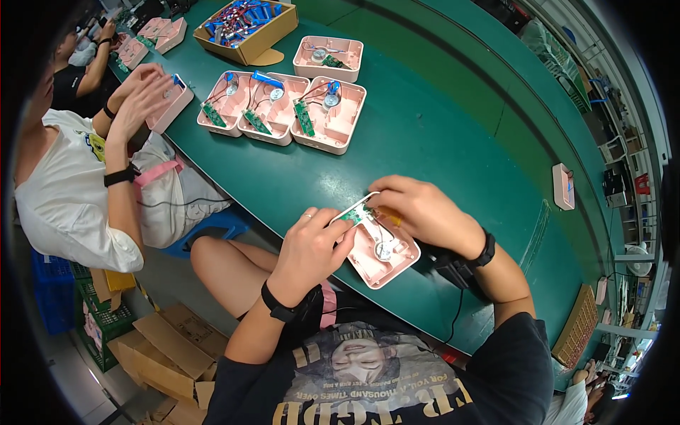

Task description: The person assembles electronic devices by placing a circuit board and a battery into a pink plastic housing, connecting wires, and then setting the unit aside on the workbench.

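Observation:
A pink plastic housing (367, 259) with an open top sits tilted at the table's near edge, in front of me. Inside it lie a round metal part (384, 251) and thin wires. Toward its far wall is a green circuit board (356, 214). My left hand (312, 244) grips the housing's left side, its fingertips at the board's left end. My right hand (419, 211) is closed at the far right corner, fingertips pinched by the board's other end. What they pinch is hidden. A bit of yellow shows below those fingers.
Several pink housings (343, 134) with boards and wires stand farther off on the green table (439, 142). Behind them is a cardboard box (282, 30) of blue wired cells. A co-worker (78, 184) handles another housing at left. One small pink housing (563, 186) lies far right.

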`<action>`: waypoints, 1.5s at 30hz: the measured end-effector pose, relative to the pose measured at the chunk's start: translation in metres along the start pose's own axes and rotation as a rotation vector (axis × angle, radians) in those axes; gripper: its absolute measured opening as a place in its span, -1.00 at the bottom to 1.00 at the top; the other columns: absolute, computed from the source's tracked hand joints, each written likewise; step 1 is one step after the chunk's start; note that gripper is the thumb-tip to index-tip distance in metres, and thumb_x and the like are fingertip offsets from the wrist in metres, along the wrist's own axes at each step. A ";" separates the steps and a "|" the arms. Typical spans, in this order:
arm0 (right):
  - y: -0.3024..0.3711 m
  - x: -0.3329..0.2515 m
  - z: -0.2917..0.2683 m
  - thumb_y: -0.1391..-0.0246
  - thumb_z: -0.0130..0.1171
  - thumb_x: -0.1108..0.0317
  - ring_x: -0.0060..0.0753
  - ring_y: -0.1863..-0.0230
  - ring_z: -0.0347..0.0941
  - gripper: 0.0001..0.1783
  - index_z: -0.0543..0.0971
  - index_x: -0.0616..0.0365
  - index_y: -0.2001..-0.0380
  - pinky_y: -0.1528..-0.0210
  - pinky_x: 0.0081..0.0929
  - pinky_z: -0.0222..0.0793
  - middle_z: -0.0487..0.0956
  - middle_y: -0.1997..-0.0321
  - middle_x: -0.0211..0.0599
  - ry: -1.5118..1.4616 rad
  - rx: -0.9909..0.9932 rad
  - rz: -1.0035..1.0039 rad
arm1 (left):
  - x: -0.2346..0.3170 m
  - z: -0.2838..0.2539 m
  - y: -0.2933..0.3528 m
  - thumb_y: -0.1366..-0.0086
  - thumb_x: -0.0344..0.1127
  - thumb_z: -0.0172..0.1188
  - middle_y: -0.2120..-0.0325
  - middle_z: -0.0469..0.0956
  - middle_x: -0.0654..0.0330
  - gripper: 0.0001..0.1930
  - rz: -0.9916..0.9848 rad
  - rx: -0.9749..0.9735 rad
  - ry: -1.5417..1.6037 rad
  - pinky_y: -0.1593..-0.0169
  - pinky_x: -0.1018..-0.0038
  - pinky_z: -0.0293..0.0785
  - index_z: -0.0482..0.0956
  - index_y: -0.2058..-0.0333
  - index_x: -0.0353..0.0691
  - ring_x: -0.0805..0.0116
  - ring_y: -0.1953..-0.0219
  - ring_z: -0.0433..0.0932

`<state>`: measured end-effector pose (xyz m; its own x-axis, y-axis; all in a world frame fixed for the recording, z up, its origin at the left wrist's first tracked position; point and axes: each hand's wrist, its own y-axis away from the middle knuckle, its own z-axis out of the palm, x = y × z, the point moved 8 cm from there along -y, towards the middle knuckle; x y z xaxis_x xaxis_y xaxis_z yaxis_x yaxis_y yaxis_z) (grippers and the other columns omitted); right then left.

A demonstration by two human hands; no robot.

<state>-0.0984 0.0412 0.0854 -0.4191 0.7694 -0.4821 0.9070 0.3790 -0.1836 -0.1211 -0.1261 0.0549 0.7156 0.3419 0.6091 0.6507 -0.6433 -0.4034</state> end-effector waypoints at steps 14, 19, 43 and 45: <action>-0.010 0.007 -0.019 -0.27 0.35 0.36 -0.20 0.07 0.65 -0.77 0.70 0.17 0.04 0.00 -0.34 0.56 0.69 0.06 -0.17 -0.017 -0.199 0.103 | -0.030 -0.018 0.025 -0.24 -0.49 0.35 0.38 0.54 0.06 -0.95 -0.119 0.234 -0.021 0.23 0.21 0.49 0.65 0.36 -0.33 0.04 0.34 0.55; -0.014 0.040 0.029 -0.28 0.38 0.41 -0.49 -0.01 0.62 -0.70 0.66 0.25 -0.05 -0.07 -0.46 0.54 0.72 0.06 -0.32 -0.592 -0.477 0.586 | -0.061 -0.039 0.036 -0.24 -0.49 0.34 0.39 0.53 0.06 -0.95 -0.214 0.334 0.113 0.21 0.20 0.49 0.63 0.38 -0.32 0.02 0.33 0.55; -0.085 0.014 0.087 -0.28 0.18 0.46 -0.63 0.47 0.52 -0.87 0.69 0.21 0.20 0.39 -0.49 0.44 0.65 0.46 -0.43 -0.756 -0.468 0.494 | -0.120 -0.085 0.039 -0.27 -0.52 0.28 0.36 0.53 0.01 -0.96 -0.200 0.403 0.153 0.22 0.24 0.47 0.61 0.36 -0.37 0.01 0.34 0.54; -0.087 0.014 0.076 -0.25 0.18 0.47 -0.57 0.48 0.56 -0.86 0.69 0.22 0.20 0.38 -0.44 0.46 0.65 0.46 -0.38 -0.663 -0.480 0.511 | -0.116 -0.085 0.039 -0.27 -0.53 0.26 0.36 0.53 0.00 -0.96 -0.196 0.403 0.138 0.23 0.26 0.46 0.60 0.36 -0.39 0.03 0.34 0.53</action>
<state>-0.1796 -0.0202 0.0294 0.2637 0.5085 -0.8197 0.7979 0.3625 0.4816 -0.2003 -0.2490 0.0272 0.5467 0.3184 0.7744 0.8365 -0.2486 -0.4883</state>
